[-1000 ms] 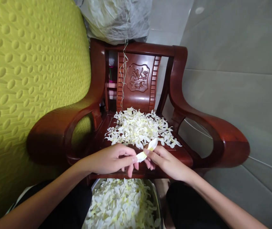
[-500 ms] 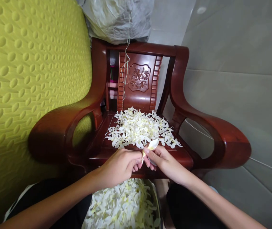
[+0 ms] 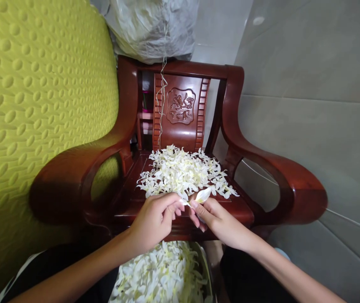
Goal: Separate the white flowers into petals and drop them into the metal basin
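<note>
Between the thumb and fingers of my right hand is a white flower, with a broad petal, yellowish at its base, pointing up to the right. My left hand is closed in a pinch on a thin white petal, whose tip reaches toward the right fingertips. Whether that petal still joins the flower I cannot tell. Just beyond both hands, a pile of white flowers lies spread over the seat of a dark red wooden chair.
Below my hands, between my legs, a container holds many white blossoms. The chair's curved armrests flank both sides. A yellow dimpled panel rises at left, a grey wall at right. A plastic bag with dangling string sits behind the chair back.
My hands have drawn slightly apart at the fingertips, and the thin petal now shows between them. The flower in my right hand has tilted flatter. The whole view has shifted a little.
</note>
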Motion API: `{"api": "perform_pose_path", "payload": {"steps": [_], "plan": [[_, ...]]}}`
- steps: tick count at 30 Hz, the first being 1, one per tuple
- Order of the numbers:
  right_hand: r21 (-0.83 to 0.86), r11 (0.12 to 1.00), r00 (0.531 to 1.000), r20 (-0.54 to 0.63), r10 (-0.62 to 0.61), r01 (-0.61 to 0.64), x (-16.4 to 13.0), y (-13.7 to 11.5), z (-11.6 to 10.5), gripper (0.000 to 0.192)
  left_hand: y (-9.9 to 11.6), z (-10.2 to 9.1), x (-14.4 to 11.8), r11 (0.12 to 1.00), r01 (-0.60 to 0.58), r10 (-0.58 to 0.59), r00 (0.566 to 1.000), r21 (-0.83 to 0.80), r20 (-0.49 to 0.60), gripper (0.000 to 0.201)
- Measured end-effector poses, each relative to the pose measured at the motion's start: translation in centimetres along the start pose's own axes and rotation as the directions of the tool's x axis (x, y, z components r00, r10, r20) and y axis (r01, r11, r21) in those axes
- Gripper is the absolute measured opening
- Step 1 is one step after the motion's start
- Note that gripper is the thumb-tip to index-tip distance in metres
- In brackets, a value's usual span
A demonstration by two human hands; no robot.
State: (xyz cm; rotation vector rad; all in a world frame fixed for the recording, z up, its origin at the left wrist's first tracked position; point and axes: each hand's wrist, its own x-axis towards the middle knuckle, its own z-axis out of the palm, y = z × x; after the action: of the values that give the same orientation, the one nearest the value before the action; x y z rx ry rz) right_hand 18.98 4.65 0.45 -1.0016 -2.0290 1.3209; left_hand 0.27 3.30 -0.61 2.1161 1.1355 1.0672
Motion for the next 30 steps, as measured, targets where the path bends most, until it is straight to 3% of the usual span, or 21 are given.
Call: {"api": "perform_pose_path", "payload": {"steps": [4,8,15,18,25,30], "plan": [[-0.031,1.0,0.999,-0.045,-0.008,0.006,-0.3,-0.2,0.0,0.046,-0.1,-0.1,0.2,0.998,0.01,-0.009,1.0,0.054,-0.015,0.026],[-0.045,0.999,1.0,-0.009,-0.022,0.022,-0.9,-0.8,0.1,0.045,-0.1,0.0,0.2,0.995,0.004,-0.004,1.0,0.096,-0.006,0.025],[-0.083,0.996,0.997,0.066,-0.026,0.031,-1.4,-1.2,0.4,0.043,0.1,-0.3,0.2,0.986,-0.034,0.017,0.994,0.164,0.104,0.027],[-0.127,0.989,0.997,0.023,-0.071,0.073,-1.4,-1.4,0.4,0.038,-0.1,-0.2,0.3,0.981,-0.054,0.029,0.991,0.189,0.131,0.026],[-0.437,0.893,0.973,-0.138,-0.182,0.105,-1.9,-1.7,-0.5,0.019,-0.5,0.0,0.3,0.976,-0.087,0.055,0.986,0.2,0.16,0.024],[-0.51,0.854,0.952,-0.197,-0.233,0.104,-1.9,-1.0,-0.6,0.024,-0.5,0.2,0.2,0.953,-0.132,0.081,0.978,0.273,0.192,0.025]]}}
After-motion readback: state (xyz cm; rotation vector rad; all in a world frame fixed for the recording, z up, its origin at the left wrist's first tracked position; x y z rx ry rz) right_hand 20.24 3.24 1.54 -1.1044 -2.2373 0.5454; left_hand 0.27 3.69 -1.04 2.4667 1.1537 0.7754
